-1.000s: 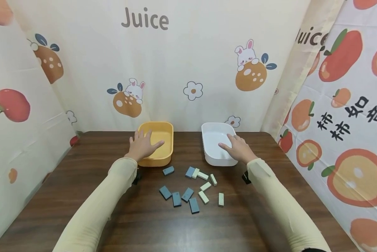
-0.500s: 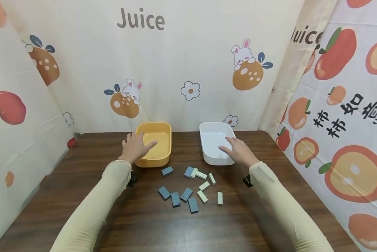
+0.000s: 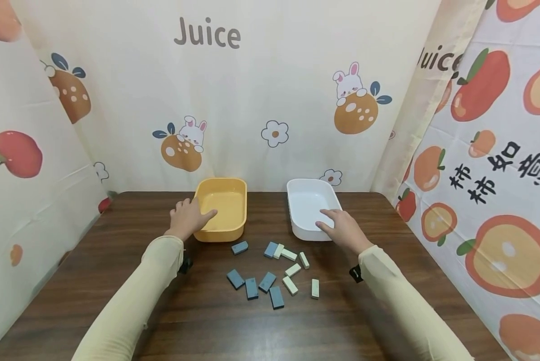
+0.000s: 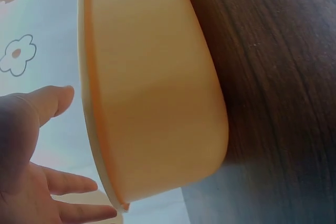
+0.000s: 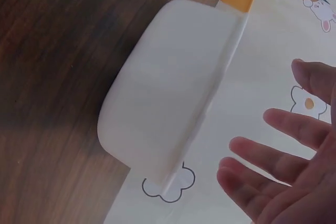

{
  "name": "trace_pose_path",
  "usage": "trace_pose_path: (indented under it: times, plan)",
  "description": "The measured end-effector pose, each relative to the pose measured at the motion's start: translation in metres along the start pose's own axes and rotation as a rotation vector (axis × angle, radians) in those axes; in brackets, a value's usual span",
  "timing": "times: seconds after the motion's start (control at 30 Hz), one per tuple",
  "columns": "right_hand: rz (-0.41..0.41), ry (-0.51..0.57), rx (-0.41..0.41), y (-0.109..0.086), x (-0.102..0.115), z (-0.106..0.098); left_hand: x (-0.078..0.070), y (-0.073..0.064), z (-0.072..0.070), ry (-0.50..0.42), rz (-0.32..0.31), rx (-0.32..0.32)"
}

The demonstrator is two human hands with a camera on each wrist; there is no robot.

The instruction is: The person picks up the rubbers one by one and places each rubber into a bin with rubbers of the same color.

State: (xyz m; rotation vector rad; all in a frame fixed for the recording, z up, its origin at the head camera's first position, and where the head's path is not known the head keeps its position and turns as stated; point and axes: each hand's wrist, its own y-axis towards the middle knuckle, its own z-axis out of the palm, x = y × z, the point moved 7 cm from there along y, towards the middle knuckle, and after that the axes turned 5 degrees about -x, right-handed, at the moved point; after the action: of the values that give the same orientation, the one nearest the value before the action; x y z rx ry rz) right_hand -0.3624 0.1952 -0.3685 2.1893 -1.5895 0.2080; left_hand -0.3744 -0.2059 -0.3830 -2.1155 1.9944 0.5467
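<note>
In the head view my left hand (image 3: 187, 219) is at the near left side of a yellow plastic bin (image 3: 242, 220), fingers spread and holding nothing. The left wrist view puts a fingertip right at the bin's rim (image 4: 94, 129). My right hand (image 3: 345, 230), fingers loosely extended, overlaps the near right corner of a white bin (image 3: 298, 228); it too holds nothing. In front of the bins lie several small blue-grey blocks (image 3: 251, 289) and several narrower pale green blocks (image 3: 290, 286). At the back of this loose group, a blue block (image 3: 271, 249) sits against a pale one (image 3: 279, 251).
Both bins stand side by side near the far edge of the dark wooden table (image 3: 197, 311), with a gap between them. A fruit-printed curtain (image 3: 274, 90) hangs right behind that edge, and similar cloth closes off the left and right sides.
Both hands have drawn back toward me from over the bins, the left one also shifting outward to the left. Bins and blocks have stayed put; the head view tilts slightly.
</note>
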Motion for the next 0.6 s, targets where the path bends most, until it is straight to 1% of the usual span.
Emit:
trace_pose_path:
  times: [0.13,0.23,0.4,0.47,0.6]
  plan:
    - [-0.018,0.011,-0.040,-0.005,0.002,0.001,0.003,-0.002,0.001,0.013,-0.006,-0.016]
    - [-0.033,0.024,-0.048,-0.008,0.004,0.002,0.005,-0.004,0.001,0.016,-0.007,-0.021]
    - [-0.076,0.059,-0.037,-0.013,0.011,0.003,0.008,-0.006,-0.001,0.012,-0.012,-0.024]
    - [-0.095,0.076,-0.032,-0.014,0.013,0.003,0.008,-0.005,-0.002,0.011,-0.015,-0.022]
    - [-0.108,0.111,-0.010,-0.018,0.015,0.007,0.009,-0.005,-0.001,0.015,-0.032,-0.011]
